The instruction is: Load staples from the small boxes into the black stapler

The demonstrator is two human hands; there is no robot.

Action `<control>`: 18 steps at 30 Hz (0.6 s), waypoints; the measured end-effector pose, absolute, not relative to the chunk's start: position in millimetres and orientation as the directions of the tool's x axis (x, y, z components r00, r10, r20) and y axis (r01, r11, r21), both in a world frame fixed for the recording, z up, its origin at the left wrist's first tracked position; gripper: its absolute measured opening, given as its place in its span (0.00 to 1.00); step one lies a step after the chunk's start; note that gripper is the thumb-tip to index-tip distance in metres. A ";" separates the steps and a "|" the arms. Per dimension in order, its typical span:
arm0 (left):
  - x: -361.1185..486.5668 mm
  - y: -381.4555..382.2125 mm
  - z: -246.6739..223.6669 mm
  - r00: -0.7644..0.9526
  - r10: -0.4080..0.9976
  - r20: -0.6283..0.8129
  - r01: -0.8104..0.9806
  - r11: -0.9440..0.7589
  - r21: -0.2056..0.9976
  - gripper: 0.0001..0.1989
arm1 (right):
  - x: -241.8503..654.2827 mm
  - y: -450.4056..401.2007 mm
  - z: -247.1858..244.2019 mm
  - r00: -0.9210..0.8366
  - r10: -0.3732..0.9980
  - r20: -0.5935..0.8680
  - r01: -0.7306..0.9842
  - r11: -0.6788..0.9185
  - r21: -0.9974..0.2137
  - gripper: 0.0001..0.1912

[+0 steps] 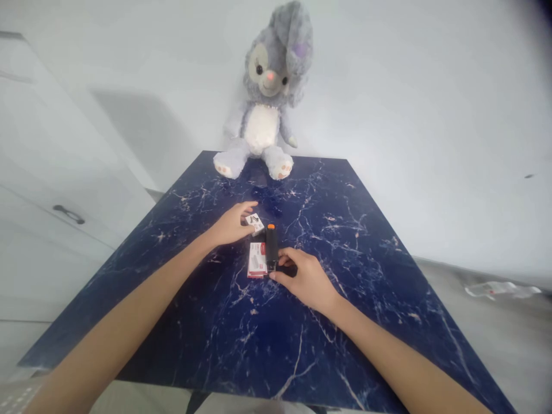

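Observation:
My left hand [233, 224] holds a small white box [254, 223] with a dark picture on its top, gripped between thumb and fingers. My right hand [304, 275] pinches the near end of a black stapler [271, 246] with an orange tip at its far end; the thumb is at the bottom and the fingers are along the right side. Just left of the stapler lies a red and white staple box [257, 260], perhaps more than one stacked. The white box is beyond it, close to the stapler's far end.
A grey plush rabbit [264, 126] sits at the far edge of the blue marble-patterned table [276, 345], against the wall. On the left stands a white cabinet with a dark handle [69, 214]. A clear plastic wrapper [500, 289] lies beyond the table on the right.

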State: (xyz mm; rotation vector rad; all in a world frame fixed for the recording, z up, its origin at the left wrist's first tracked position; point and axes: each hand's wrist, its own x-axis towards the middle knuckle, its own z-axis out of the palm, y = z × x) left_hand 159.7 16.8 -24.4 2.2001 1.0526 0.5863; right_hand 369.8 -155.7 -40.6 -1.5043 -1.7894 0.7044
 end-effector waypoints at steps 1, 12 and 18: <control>158.5 14.8 -23.5 0.599 0.795 0.099 0.511 -0.474 0.717 0.36 | 369.9 -155.8 -40.7 -0.088 0.983 0.159 0.602 0.179 -0.778 0.16; 117.3 -49.8 6.7 0.689 0.719 -0.087 0.565 -0.459 0.685 0.50 | 368.5 -159.2 -45.6 -0.058 0.977 0.204 0.607 0.196 -0.770 0.28; 136.2 -100.6 -5.4 0.634 0.772 -0.040 0.590 -0.450 0.671 0.51 | 364.7 -162.9 -36.8 -0.108 0.965 0.238 0.639 0.251 -0.728 0.27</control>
